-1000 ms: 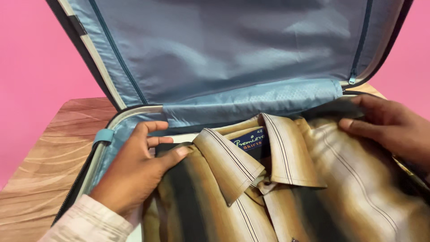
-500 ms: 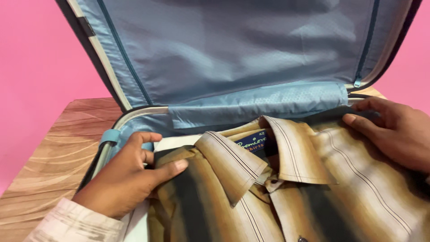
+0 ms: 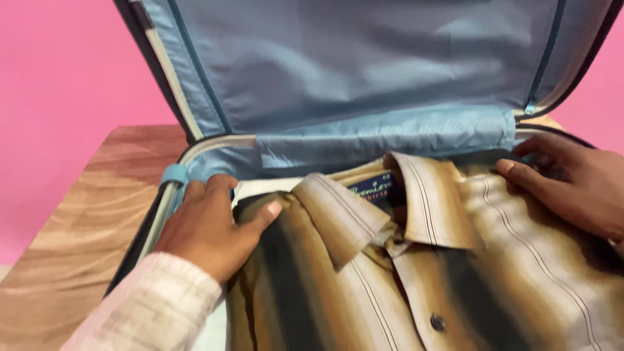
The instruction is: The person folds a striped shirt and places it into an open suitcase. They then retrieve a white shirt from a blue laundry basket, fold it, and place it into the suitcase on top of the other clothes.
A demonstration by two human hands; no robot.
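An open suitcase (image 3: pixel 214 146) is filling most of the view, its lid standing up at the back and showing a grey-blue lining with a lighter blue fabric band along the hinge. It is sitting on a wooden table (image 3: pixel 71 253), which is showing to the left of the suitcase, and a pink wall (image 3: pixel 58 71) is rising behind the suitcase on both sides.

Inside the suitcase's lower half a folded shirt (image 3: pixel 416 286) is lying flat, striped in tan, brown and near-black, with its collar pointing toward the hinge and 1 dark button showing below the collar.

The left hand (image 3: pixel 208 227) is pressing on the shirt's shoulder at the suitcase's left rim; its fingers are lying slightly spread, curling over the fabric edge, with the thumb stretching toward the collar. A pale checked sleeve (image 3: pixel 153 309) is covering that wrist.

The right hand (image 3: pixel 575 188) is resting palm down on the shirt's other shoulder near the suitcase's right rim, fingers close together and flat, gripping nothing.
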